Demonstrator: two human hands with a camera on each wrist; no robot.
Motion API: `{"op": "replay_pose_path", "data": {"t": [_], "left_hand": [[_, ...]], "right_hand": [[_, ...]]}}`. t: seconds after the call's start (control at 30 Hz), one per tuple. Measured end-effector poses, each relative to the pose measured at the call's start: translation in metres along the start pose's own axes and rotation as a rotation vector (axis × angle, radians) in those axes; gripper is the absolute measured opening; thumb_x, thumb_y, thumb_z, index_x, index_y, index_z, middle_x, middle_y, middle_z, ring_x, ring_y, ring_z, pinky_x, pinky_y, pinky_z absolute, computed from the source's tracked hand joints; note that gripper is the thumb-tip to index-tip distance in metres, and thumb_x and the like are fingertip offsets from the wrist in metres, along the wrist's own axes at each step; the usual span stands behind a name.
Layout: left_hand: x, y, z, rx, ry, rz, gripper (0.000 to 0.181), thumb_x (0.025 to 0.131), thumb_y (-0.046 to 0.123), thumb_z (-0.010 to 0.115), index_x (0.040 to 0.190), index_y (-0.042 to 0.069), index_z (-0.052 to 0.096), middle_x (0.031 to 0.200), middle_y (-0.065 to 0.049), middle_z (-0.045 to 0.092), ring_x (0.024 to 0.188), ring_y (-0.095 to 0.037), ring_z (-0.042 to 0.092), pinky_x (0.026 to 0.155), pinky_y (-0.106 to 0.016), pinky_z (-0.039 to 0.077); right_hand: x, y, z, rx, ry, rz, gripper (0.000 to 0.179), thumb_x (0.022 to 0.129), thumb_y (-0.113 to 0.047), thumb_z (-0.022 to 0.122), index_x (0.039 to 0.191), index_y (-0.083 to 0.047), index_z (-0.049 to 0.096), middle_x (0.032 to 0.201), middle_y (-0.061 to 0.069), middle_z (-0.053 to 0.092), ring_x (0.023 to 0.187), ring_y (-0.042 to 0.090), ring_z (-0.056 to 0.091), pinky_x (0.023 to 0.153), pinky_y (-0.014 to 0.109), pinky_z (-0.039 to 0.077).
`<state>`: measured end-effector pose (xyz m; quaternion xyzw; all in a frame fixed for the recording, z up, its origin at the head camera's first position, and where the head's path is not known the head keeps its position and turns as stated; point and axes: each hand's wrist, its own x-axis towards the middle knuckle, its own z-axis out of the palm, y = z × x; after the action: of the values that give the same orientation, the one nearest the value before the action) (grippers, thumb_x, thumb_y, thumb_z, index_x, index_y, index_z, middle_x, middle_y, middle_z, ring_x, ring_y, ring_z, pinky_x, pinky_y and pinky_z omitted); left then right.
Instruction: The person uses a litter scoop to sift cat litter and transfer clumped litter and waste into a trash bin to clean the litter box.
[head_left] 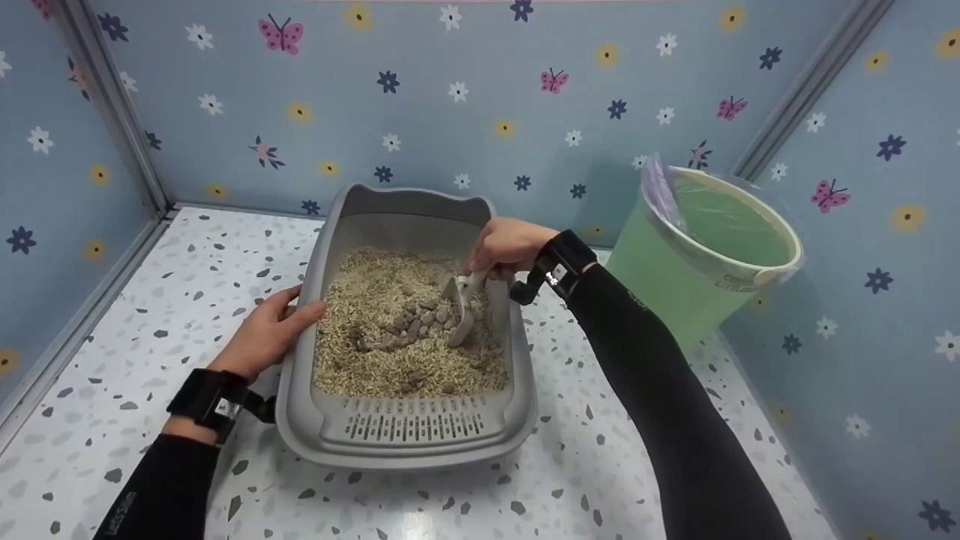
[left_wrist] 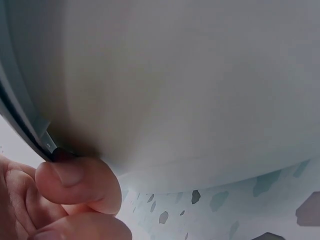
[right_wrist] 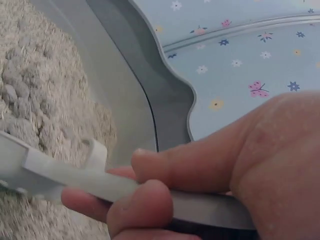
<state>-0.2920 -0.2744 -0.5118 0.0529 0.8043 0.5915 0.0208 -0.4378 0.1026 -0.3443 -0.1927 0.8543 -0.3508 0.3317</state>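
A grey litter box (head_left: 409, 455) stands on the floor, filled with tan pellet litter (head_left: 367, 292). Greyish clumps (head_left: 424, 321) lie heaped in the middle of the litter. My left hand (head_left: 259, 330) grips the box's left rim, thumb on top; in the left wrist view its curled fingers (left_wrist: 82, 187) are under the rim. Over the right side of the box, my right hand (head_left: 508, 246) holds a pale litter scoop (head_left: 465, 315) by its handle. The scoop's head is tilted on edge in the litter, beside the clumps. The right wrist view shows the scoop's neck (right_wrist: 75, 175) and fingers wrapped round the handle.
A green bin (head_left: 667, 277) with a clear liner stands to the right, behind my right forearm. Walls with flowers and butterflies (head_left: 465, 112) enclose the back and both sides. The floor (head_left: 172, 300) is white with grey speckles. The box has a slotted front ledge (head_left: 416, 431).
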Motion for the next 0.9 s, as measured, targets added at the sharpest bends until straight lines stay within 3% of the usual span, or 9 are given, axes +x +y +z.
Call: {"op": "replay_pose_path", "data": {"t": [0.13, 0.23, 0.3, 0.37, 0.47, 0.57, 0.7, 0.9], "left_hand": [[-0.002, -0.001, -0.001, -0.010, -0.002, 0.003, 0.090, 0.114, 0.053, 0.059, 0.176, -0.001, 0.021, 0.152, -0.035, 0.058, 0.124, -0.047, 0.069, 0.088, -0.036, 0.066], [-0.001, -0.002, -0.002, -0.001, 0.005, 0.013, 0.089, 0.115, 0.052, 0.058, 0.175, -0.003, 0.022, 0.148, -0.036, 0.060, 0.120, -0.045, 0.070, 0.085, -0.033, 0.066], [0.000, -0.003, -0.001, 0.005, 0.009, 0.017, 0.089, 0.115, 0.051, 0.057, 0.175, -0.004, 0.021, 0.147, -0.036, 0.061, 0.117, -0.042, 0.071, 0.084, -0.031, 0.065], [0.000, -0.004, -0.001, 0.008, 0.008, 0.015, 0.090, 0.115, 0.051, 0.056, 0.175, -0.005, 0.020, 0.146, -0.037, 0.061, 0.114, -0.040, 0.071, 0.082, -0.031, 0.065], [0.001, -0.005, 0.001, -0.003, 0.003, 0.005, 0.090, 0.115, 0.051, 0.057, 0.175, -0.005, 0.019, 0.145, -0.037, 0.061, 0.112, -0.038, 0.072, 0.081, -0.033, 0.066], [0.001, -0.003, 0.002, 0.000, 0.006, 0.004, 0.091, 0.114, 0.051, 0.058, 0.175, -0.004, 0.020, 0.146, -0.036, 0.061, 0.110, -0.037, 0.072, 0.080, -0.033, 0.066], [0.002, 0.000, 0.003, 0.012, 0.008, 0.009, 0.090, 0.114, 0.052, 0.059, 0.175, -0.003, 0.023, 0.144, -0.035, 0.062, 0.107, -0.035, 0.072, 0.078, -0.033, 0.066], [0.000, 0.001, 0.002, 0.010, 0.010, 0.015, 0.090, 0.114, 0.052, 0.060, 0.175, -0.003, 0.022, 0.149, -0.035, 0.060, 0.117, -0.043, 0.071, 0.084, -0.033, 0.066]], "right_hand": [[0.003, 0.000, 0.009, 0.072, -0.006, 0.039, 0.016, 0.106, 0.001, 0.070, 0.113, 0.012, 0.080, 0.080, 0.011, 0.075, 0.057, 0.010, 0.058, 0.050, 0.020, 0.045], [0.004, -0.004, 0.016, -0.063, 0.012, 0.027, 0.017, 0.106, -0.003, 0.073, 0.112, 0.009, 0.082, 0.077, 0.009, 0.073, 0.057, 0.011, 0.056, 0.053, 0.023, 0.046], [0.005, -0.012, 0.023, -0.301, 0.044, -0.006, 0.014, 0.104, -0.008, 0.078, 0.106, 0.004, 0.085, 0.077, 0.009, 0.075, 0.060, 0.012, 0.057, 0.058, 0.027, 0.048], [0.005, -0.020, 0.033, -0.640, 0.090, -0.018, 0.016, 0.102, -0.018, 0.083, 0.093, -0.004, 0.085, 0.078, 0.006, 0.073, 0.063, 0.014, 0.057, 0.063, 0.032, 0.052], [0.005, -0.030, 0.051, -1.114, 0.127, -0.019, 0.030, 0.100, -0.027, 0.085, 0.077, -0.013, 0.071, 0.075, 0.002, 0.067, 0.067, 0.017, 0.055, 0.067, 0.039, 0.056], [0.004, -0.031, 0.065, -1.366, 0.129, -0.027, 0.040, 0.105, -0.022, 0.076, 0.074, -0.017, 0.051, 0.071, -0.001, 0.049, 0.066, 0.018, 0.046, 0.063, 0.040, 0.049], [0.004, -0.025, 0.067, -1.357, 0.143, -0.051, 0.040, 0.105, -0.016, 0.067, 0.072, -0.018, 0.043, 0.069, -0.001, 0.039, 0.066, 0.020, 0.040, 0.060, 0.038, 0.035], [0.010, -0.015, 0.055, -1.168, 0.108, -0.050, 0.047, 0.102, -0.024, 0.071, 0.063, -0.019, 0.045, 0.063, -0.005, 0.039, 0.064, 0.019, 0.041, 0.058, 0.036, 0.034]]}}
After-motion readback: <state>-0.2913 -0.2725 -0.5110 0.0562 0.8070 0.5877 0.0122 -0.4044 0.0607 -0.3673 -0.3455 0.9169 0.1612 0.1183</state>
